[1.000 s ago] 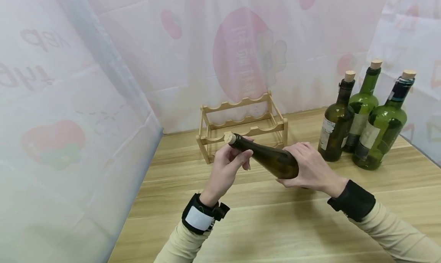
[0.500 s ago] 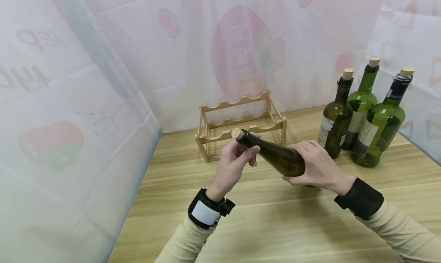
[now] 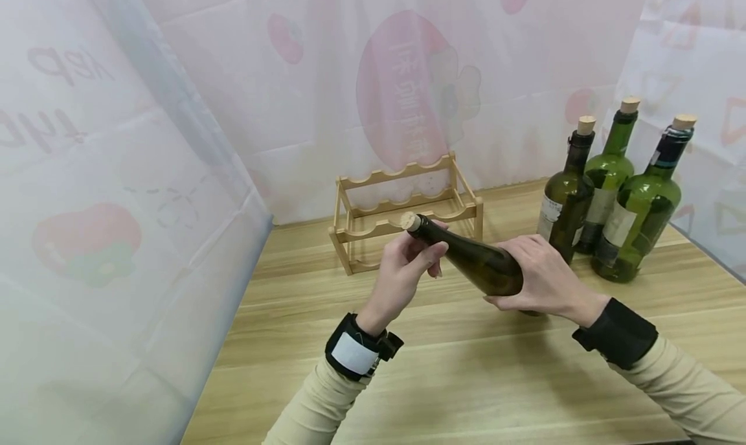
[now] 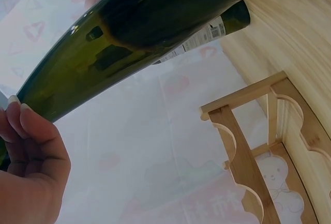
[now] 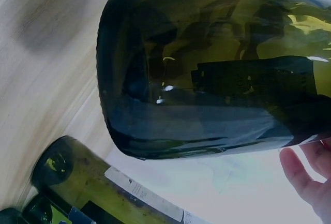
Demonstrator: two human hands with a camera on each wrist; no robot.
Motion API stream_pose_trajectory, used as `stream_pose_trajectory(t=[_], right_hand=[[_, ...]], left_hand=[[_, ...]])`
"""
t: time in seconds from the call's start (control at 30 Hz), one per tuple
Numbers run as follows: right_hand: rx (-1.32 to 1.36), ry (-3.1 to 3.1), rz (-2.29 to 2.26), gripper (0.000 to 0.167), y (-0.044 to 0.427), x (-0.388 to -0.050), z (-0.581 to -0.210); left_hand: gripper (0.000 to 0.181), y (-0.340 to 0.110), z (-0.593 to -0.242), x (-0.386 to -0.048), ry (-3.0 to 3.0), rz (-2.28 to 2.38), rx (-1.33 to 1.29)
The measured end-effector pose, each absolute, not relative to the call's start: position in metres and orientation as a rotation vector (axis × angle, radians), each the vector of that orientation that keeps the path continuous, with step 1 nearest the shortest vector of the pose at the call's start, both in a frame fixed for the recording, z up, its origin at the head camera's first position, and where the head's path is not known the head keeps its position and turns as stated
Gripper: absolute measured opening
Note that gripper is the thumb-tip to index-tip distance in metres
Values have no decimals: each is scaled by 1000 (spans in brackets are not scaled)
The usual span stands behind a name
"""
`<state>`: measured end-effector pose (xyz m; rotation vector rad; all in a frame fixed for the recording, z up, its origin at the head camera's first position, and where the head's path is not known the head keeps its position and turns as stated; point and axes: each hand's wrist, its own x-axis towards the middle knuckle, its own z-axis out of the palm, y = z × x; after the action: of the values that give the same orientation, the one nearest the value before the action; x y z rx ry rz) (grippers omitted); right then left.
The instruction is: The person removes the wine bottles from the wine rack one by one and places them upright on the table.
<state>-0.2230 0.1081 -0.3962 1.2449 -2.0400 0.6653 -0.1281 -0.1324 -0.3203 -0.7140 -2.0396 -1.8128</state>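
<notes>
In the head view, a dark green wine bottle (image 3: 484, 263) is held tilted above the table, its cork (image 3: 410, 221) pointing up and left. My left hand (image 3: 402, 270) holds the neck between thumb and fingers, just below the cork. Around the lower body, my right hand (image 3: 544, 278) grips the glass. The left wrist view shows the bottle's shoulder (image 4: 114, 48) with the left fingers (image 4: 39, 125) curled at the neck. In the right wrist view, the rounded base end (image 5: 155, 79) fills the middle. Behind the neck stands a wooden wine rack (image 3: 479, 219) with scalloped rails.
Three corked bottles stand upright at the right: a dark one (image 3: 574, 195), a green one (image 3: 612, 163) behind it, and another green one (image 3: 648, 202). A printed white curtain (image 3: 315, 121) hangs behind and beside the wooden table (image 3: 291, 367).
Both hands and the bottle have shifted slightly right and a little up in the head view. The grip on the bottle looks the same.
</notes>
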Motion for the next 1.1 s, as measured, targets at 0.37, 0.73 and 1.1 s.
stream_pose_trajectory(t=[0.37,0.73,1.1], right_hand=[[1233,-2072,669,80,116,-224,-398],[1226,-2078,680,80,124,-225,-398],[1206,-2096,665,80,134,-226,-396]], left_hand=[[28,-126,-323,-133,-2032,-1846,-731],[27,-118,-323,-138,-2040,-1857,-731],[26,-109,-324,-143,-2045,-1867,-736]])
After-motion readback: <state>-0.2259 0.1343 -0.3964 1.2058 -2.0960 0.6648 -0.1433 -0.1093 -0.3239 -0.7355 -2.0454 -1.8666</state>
